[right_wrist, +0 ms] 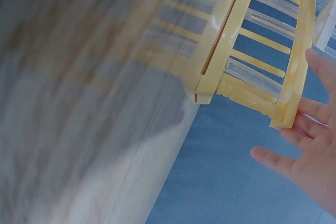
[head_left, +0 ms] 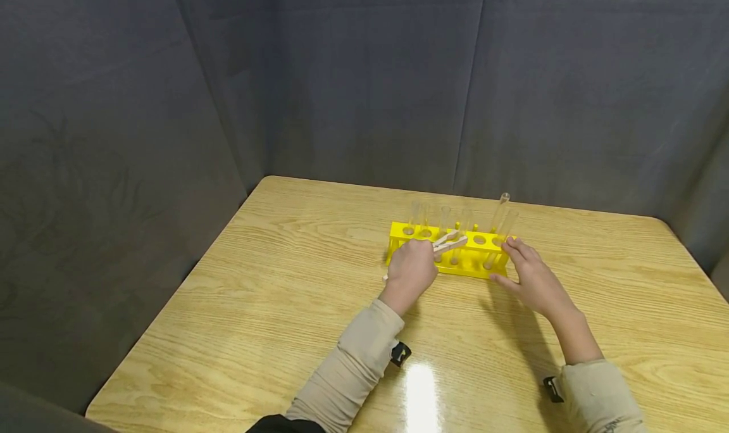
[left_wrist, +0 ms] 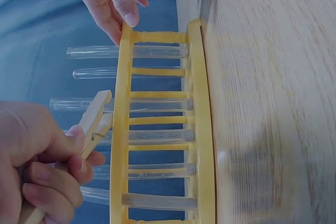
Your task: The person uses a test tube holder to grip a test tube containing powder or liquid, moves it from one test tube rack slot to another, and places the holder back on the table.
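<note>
A yellow test tube rack [head_left: 464, 270] stands on the table with several clear glass test tubes [left_wrist: 157, 137] upright in it. One test tube [head_left: 504, 204] near its right end sticks up higher than the others. My left hand [head_left: 410, 268] grips a wooden test tube clamp [left_wrist: 94, 124] by its handle, fingers curled round it. The clamp's jaws are parted beside the tubes at the rack's top bar; whether they enclose a tube I cannot tell. At the rack's right end, my right hand [head_left: 535, 282] touches the top bar with its fingers [right_wrist: 315, 109] extended.
A light wooden table [head_left: 256, 262] with rounded corners carries the rack. Dark grey cloth [head_left: 364, 91] hangs behind the table and along its left side. Bright light reflects off the tabletop between the forearms.
</note>
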Tool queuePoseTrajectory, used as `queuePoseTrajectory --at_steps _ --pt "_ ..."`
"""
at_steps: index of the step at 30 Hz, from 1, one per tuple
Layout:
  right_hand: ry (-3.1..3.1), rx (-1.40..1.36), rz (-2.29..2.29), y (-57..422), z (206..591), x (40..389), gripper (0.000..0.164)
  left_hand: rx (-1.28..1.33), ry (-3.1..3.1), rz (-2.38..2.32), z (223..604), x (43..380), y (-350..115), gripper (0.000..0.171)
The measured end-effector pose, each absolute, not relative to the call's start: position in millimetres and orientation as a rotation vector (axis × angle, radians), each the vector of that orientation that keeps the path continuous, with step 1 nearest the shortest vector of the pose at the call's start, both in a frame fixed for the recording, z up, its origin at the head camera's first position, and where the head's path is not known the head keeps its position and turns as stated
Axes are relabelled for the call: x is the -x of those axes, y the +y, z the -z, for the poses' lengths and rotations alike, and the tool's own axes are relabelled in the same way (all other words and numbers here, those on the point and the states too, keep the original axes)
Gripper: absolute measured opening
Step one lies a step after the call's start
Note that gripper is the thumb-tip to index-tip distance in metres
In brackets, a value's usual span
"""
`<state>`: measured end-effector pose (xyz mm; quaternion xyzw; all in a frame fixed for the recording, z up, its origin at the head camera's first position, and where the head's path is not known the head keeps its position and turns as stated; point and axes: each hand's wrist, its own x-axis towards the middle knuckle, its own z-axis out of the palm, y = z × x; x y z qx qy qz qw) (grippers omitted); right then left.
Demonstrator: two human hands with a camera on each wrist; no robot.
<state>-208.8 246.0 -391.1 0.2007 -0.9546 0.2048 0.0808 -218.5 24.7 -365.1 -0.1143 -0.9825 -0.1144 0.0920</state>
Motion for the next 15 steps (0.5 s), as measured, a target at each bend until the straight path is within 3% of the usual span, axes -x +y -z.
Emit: queuePoseTrajectory --at_steps 15 --pt "-2.867 -0.597 -0.617 246.3 390.8 208.1 0.066 0.308 -2.956 0.407 364.0 214.3 22.3 0.013"
